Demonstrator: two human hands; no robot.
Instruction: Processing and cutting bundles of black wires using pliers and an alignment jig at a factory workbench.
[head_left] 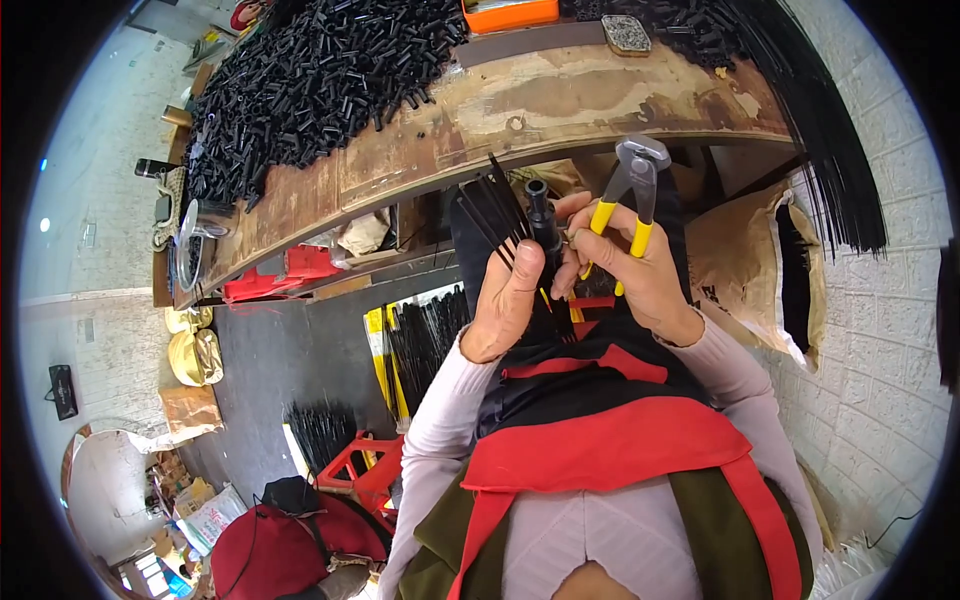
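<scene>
Yellow-handled pincers point(641, 172) occupy the curled right hand point(652, 278).

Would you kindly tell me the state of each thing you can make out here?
Left hand, closed on the rods
Right hand, closed on the pliers
Rods, gripped, tips fanned upward
Pliers, head up, handles spread apart
Held tube, hollow end up
Pile, loose, heaped
Table, worn, stained
Long rods, hanging past the table's right end
Sack, mouth open
</scene>
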